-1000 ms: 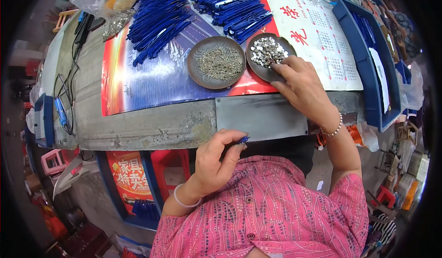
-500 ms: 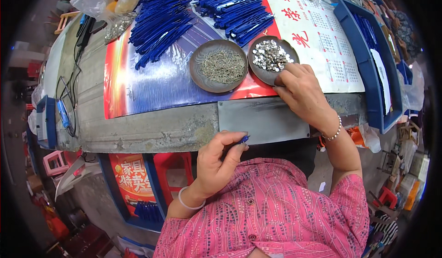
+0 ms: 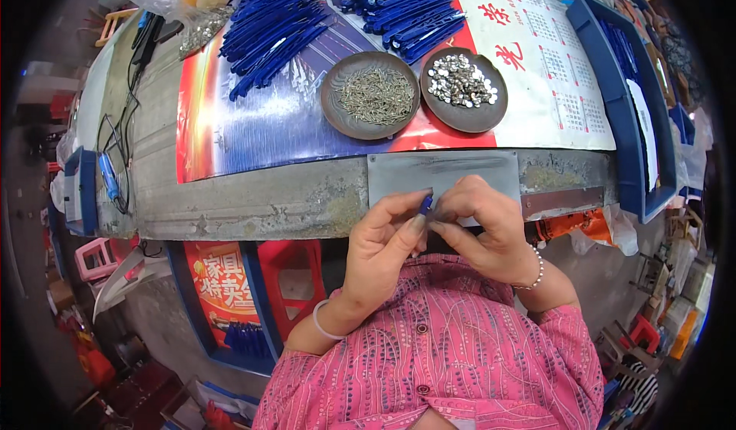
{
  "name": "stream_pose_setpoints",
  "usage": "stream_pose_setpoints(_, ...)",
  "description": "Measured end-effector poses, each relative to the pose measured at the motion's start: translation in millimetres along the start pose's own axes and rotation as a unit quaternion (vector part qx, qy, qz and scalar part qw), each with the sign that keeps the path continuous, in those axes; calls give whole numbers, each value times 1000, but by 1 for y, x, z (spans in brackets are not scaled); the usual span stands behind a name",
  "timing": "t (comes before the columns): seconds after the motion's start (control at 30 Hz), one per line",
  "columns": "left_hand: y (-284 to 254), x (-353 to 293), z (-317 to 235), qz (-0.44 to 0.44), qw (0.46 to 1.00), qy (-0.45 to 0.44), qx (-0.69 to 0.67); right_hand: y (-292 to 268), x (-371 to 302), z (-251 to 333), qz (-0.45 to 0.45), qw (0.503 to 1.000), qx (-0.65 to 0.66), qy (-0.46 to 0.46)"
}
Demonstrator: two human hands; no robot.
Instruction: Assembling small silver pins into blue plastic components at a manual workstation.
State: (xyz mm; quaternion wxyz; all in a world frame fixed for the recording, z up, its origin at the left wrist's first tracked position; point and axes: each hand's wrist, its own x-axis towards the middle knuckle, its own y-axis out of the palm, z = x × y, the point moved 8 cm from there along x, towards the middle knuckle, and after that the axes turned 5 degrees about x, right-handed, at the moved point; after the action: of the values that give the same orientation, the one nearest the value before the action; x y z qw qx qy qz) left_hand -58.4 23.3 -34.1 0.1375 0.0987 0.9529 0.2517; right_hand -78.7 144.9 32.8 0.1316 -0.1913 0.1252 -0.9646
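Observation:
My left hand (image 3: 376, 250) pinches a small blue piece (image 3: 426, 203) between thumb and fingertips; most of it is hidden. Against that piece, my right hand (image 3: 484, 223) has its thumb and fingers pressed together; whatever they hold is too small to make out. Both hands are in front of a grey metal plate (image 3: 429, 171) at the table edge. Beyond it, one dark round dish (image 3: 330, 108) holds small metal pins (image 3: 374, 96). The dark dish (image 3: 469, 121) touching it on the right holds shiny little discs (image 3: 458, 79).
Two piles of slender blue plastic pieces (image 3: 272, 27) lie on a printed poster sheet (image 3: 253, 142) at the back. A blue crate (image 3: 665, 181) stands on the right, another (image 3: 184, 299) below the table edge. A black cable (image 3: 126, 135) runs along the left.
My right hand has left the dish of discs and come down to meet my left hand. The left hand with the blue piece has shifted right and slightly up.

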Motion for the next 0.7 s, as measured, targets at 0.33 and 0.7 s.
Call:
stream_pose_setpoints(0.33, 10, -4, 3, 30, 998, 37, -32, -1, -4, 1, -26, 999, -4, -25)
stream_pose_setpoints(0.7, 17, -5, -3, 70, 995, 40, -62, -2, -8, 4, -47, 997, 61, -30)
